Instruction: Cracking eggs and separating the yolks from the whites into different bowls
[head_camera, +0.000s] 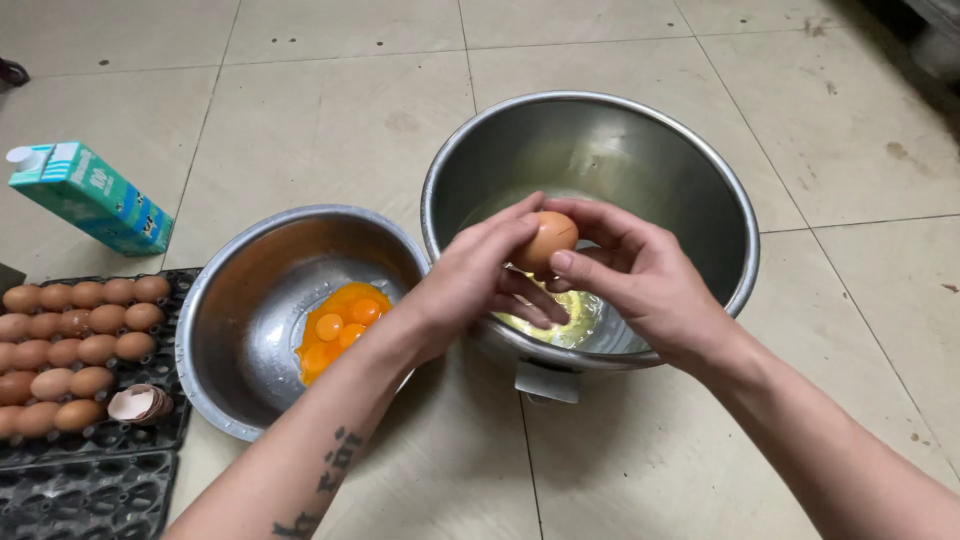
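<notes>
Both hands hold one brown egg (549, 239) over the large steel bowl (700, 170). My left hand (478, 278) grips it from the left and my right hand (630, 275) from the right, thumbs on top. Pale egg white (580, 318) lies in the bottom of that bowl. To the left, a smaller steel bowl (230, 300) contains several orange yolks (340, 328).
A black egg tray (150, 440) at the left edge carries several brown eggs (70, 350) and stacked broken shells (138, 403). A teal and white carton (92, 197) lies on the tiled floor (330, 110) behind it. Another black tray (90, 495) sits below.
</notes>
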